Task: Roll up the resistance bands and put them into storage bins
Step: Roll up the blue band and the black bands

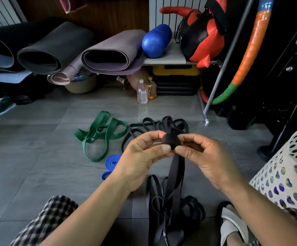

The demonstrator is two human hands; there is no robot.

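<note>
A small tight roll of black resistance band (171,140) is pinched between my left hand (144,157) and my right hand (206,157) above the floor. Its loose tail (175,173) hangs straight down into a heap of black band (172,208) between my legs. More black bands (154,126) lie tangled on the tiles beyond my hands. A green band (101,134) sprawls in loops to their left. A coiled blue band (110,164) lies by my left wrist. A white perforated bin (277,174) stands at the right with coloured things inside.
Rolled yoga mats (55,50) lie on a low shelf at the back, beside a blue foam roller (155,40) and a red-black bag (202,39). Two bottles (146,91) stand on the grey tiles. A metal rack leg (220,73) and black equipment crowd the right.
</note>
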